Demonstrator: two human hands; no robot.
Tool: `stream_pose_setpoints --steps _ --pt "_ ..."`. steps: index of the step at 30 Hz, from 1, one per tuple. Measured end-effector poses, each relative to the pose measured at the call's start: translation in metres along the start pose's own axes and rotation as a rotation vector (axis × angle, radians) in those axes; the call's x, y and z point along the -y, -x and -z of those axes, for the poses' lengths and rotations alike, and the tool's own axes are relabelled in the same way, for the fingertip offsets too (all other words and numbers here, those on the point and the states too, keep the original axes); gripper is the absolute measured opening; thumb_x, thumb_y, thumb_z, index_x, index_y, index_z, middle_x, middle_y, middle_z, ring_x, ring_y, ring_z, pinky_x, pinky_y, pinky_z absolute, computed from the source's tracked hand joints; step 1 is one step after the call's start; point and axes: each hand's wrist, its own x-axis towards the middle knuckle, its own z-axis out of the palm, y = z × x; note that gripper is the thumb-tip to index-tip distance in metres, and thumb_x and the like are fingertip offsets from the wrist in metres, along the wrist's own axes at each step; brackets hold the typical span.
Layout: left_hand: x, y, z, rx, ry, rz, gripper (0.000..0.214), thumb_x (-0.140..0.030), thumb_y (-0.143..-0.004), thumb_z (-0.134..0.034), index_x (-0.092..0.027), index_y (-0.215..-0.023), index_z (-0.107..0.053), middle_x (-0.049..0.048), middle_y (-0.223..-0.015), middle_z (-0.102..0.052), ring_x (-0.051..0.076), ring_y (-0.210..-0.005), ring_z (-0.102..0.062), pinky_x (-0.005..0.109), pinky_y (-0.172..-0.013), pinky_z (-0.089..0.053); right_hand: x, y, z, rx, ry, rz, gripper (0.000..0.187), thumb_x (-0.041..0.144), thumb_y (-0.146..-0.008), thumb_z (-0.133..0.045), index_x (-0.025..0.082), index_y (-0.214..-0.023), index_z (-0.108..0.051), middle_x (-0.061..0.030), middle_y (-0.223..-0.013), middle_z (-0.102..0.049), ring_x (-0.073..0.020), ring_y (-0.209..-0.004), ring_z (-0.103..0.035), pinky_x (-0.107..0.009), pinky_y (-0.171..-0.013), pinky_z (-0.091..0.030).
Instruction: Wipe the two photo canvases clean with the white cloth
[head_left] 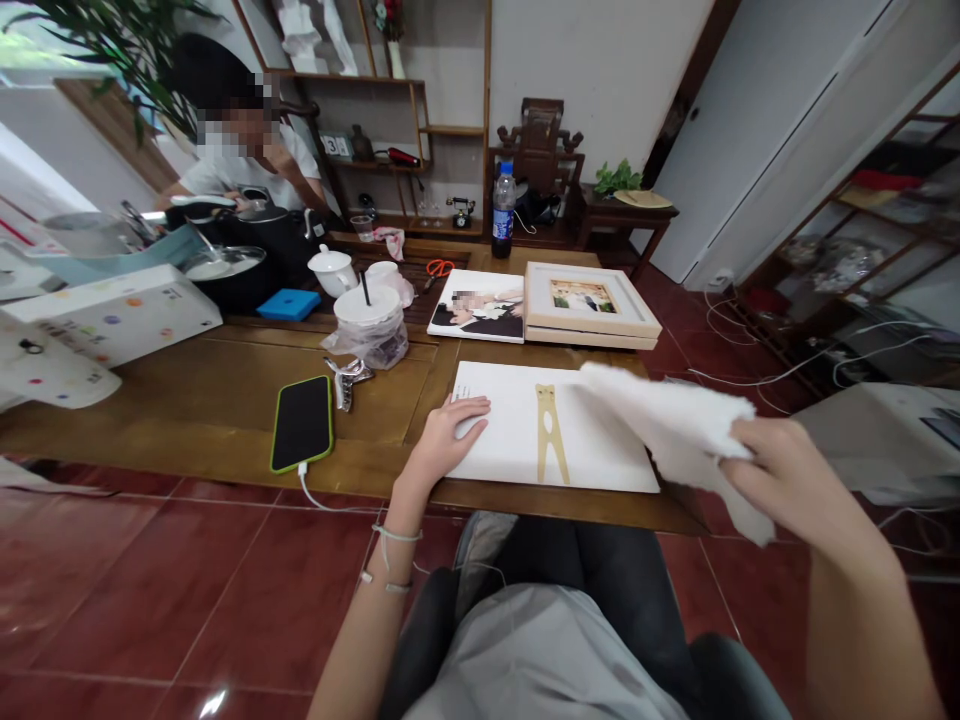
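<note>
A white board (499, 450) with a tan, long-legged animal figure (551, 440) on it lies flat at the table's front edge. My left hand (450, 435) rests on its left side, fingers stretched out. Off the board's right side, my right hand (780, 475) is closed on a white cloth (675, 415), which may be a paper towel. The cloth hangs from the fingers and spreads left above the board's right part, blurred at its edges. Behind the board lie a photo panel (480, 308) and a stack of light wooden picture frames (592, 305).
A phone (302, 425) on a charging cable and a crumpled silver wrapper (347, 380) lie left of the board. Farther back are a bagged cup (367, 315), a blue box (289, 304), orange scissors (439, 268) and a bottle (503, 210). A person (251, 150) sits across the table.
</note>
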Motion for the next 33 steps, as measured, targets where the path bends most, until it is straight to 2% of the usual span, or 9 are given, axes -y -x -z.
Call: stream_pose_setpoints --steps 2,4,6,11,20,24,27,30,33 --pt "0.0 0.0 0.0 -0.002 0.001 -0.007 0.02 -0.022 -0.083 -0.055 -0.022 -0.098 -0.068 0.0063 -0.109 -0.069 0.022 -0.108 -0.061 0.048 -0.107 -0.032 -0.001 -0.02 -0.009 -0.089 0.127 0.026 0.02 0.005 -0.065 -0.045 0.022 -0.055 -0.052 -0.0113 -0.066 -0.064 -0.0265 -0.07 -0.061 -0.037 -0.063 -0.047" --pt "0.001 0.0 0.0 -0.006 0.002 -0.013 0.02 -0.022 -0.083 -0.055 -0.022 -0.098 -0.068 0.0063 -0.109 -0.069 0.022 -0.108 -0.061 0.048 -0.107 -0.033 0.001 -0.038 -0.033 -0.155 0.186 0.118 0.024 0.002 -0.065 -0.044 0.018 -0.068 -0.062 -0.0174 -0.103 -0.066 -0.0315 -0.104 -0.057 -0.041 -0.084 -0.046" --pt "0.001 0.0 0.0 -0.01 0.002 -0.013 0.02 -0.022 -0.083 -0.055 -0.023 -0.098 -0.068 0.006 -0.108 -0.07 0.022 -0.108 -0.062 0.048 -0.108 -0.031 0.003 -0.052 -0.065 -0.102 0.18 0.247 0.032 -0.003 -0.062 -0.043 0.015 -0.075 -0.066 -0.0143 -0.128 -0.056 -0.0317 -0.123 -0.045 -0.045 -0.1 -0.038" --pt "0.0 0.001 0.0 -0.005 0.002 0.0 0.02 -0.022 -0.083 -0.055 -0.022 -0.098 -0.068 0.0053 -0.108 -0.07 0.022 -0.109 -0.061 0.046 -0.107 -0.033 0.011 -0.057 -0.117 0.089 0.06 0.31 0.041 -0.006 -0.057 -0.041 0.015 -0.079 -0.069 -0.0069 -0.137 -0.048 -0.0296 -0.134 -0.031 -0.054 -0.106 -0.029" --pt "-0.003 0.0 0.001 -0.005 -0.005 0.015 0.019 -0.021 -0.082 -0.056 -0.022 -0.097 -0.068 0.0058 -0.107 -0.07 0.022 -0.107 -0.062 0.048 -0.108 -0.031 0.04 0.014 -0.056 0.366 -0.148 0.274 0.039 -0.005 -0.057 -0.037 0.019 -0.073 -0.065 -0.0054 -0.133 -0.053 -0.0263 -0.132 -0.036 -0.049 -0.108 -0.031" --pt "-0.001 0.0 0.0 -0.006 -0.001 0.004 0.02 -0.022 -0.083 -0.056 -0.022 -0.098 -0.068 0.0057 -0.107 -0.07 0.022 -0.107 -0.062 0.048 -0.108 -0.031 0.025 0.042 -0.034 0.444 -0.239 0.216 0.036 0.001 -0.062 -0.039 0.023 -0.075 -0.063 -0.0029 -0.125 -0.059 -0.0241 -0.122 -0.048 -0.039 -0.096 -0.044" --pt "-0.001 0.0 0.0 -0.005 0.003 0.003 0.02 -0.022 -0.083 -0.055 -0.022 -0.098 -0.068 0.0057 -0.107 -0.07 0.022 -0.108 -0.061 0.048 -0.108 -0.031 0.007 0.038 -0.021 0.341 -0.262 0.179 0.033 0.006 -0.063 -0.04 0.025 -0.076 -0.063 -0.0056 -0.093 -0.069 -0.023 -0.092 -0.063 -0.033 -0.076 -0.051" --pt "-0.002 0.0 0.001 -0.005 0.005 0.008 0.02 -0.022 -0.083 -0.056 -0.022 -0.098 -0.068 0.0058 -0.107 -0.07 0.022 -0.107 -0.062 0.048 -0.108 -0.031 0.001 0.015 -0.012 0.14 -0.165 0.095 0.02 0.008 -0.063 -0.042 0.024 -0.058 -0.053 -0.0053 -0.06 -0.061 -0.0221 -0.061 -0.059 -0.033 -0.058 -0.047" --pt "-0.002 0.0 0.001 -0.007 0.005 0.009 0.02 -0.022 -0.083 -0.055 -0.022 -0.098 -0.068 0.0059 -0.107 -0.07 0.022 -0.107 -0.062 0.048 -0.108 -0.03 0.008 -0.017 -0.017 -0.004 -0.054 0.087 0.022 0.006 -0.065 -0.04 0.023 -0.052 -0.047 -0.0065 -0.06 -0.061 -0.0237 -0.064 -0.06 -0.036 -0.062 -0.047"
